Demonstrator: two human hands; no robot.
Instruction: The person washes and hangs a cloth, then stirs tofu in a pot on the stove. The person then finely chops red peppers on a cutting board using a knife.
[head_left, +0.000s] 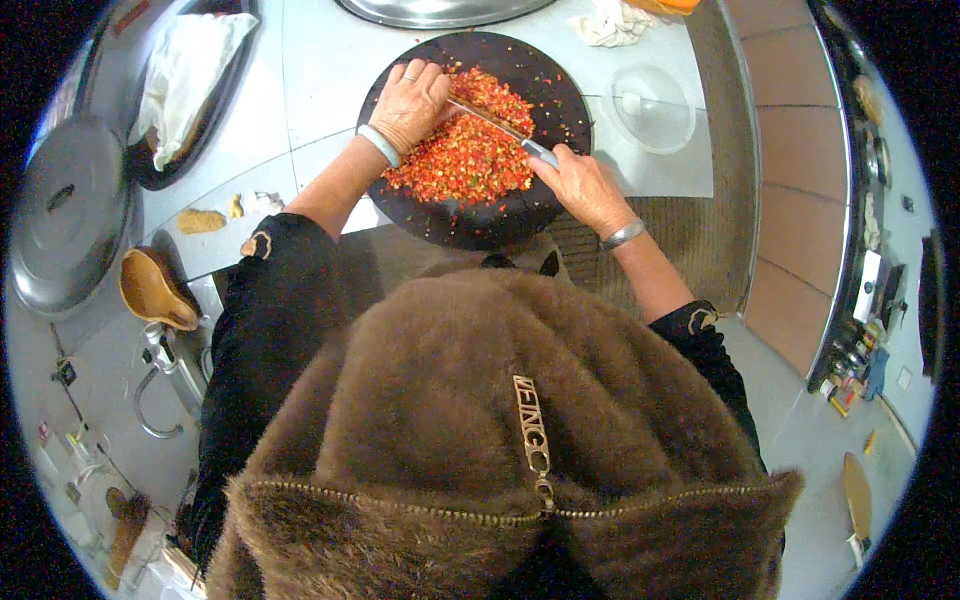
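A round dark chopping board (480, 229) carries a wide heap of finely chopped red chilli peppers (469, 161), with yellow and green bits mixed in. A kitchen knife (491, 118) lies across the heap, its blade slanting from upper left to lower right. My right hand (589, 187) grips its grey handle, thumb along the near side. The fingers of my left hand (411, 101) curl over the far end of the blade, at the heap's upper left edge; the fingertips are partly hidden. Chilli bits are scattered around the board's rim.
A clear plastic lid (651, 109) lies right of the board, below a crumpled white cloth (611, 24). Ginger (201, 220) is at the left counter edge. A gourd ladle (154, 285), a large metal lid (69, 214) and a cloth-covered vessel (187, 82) are further left.
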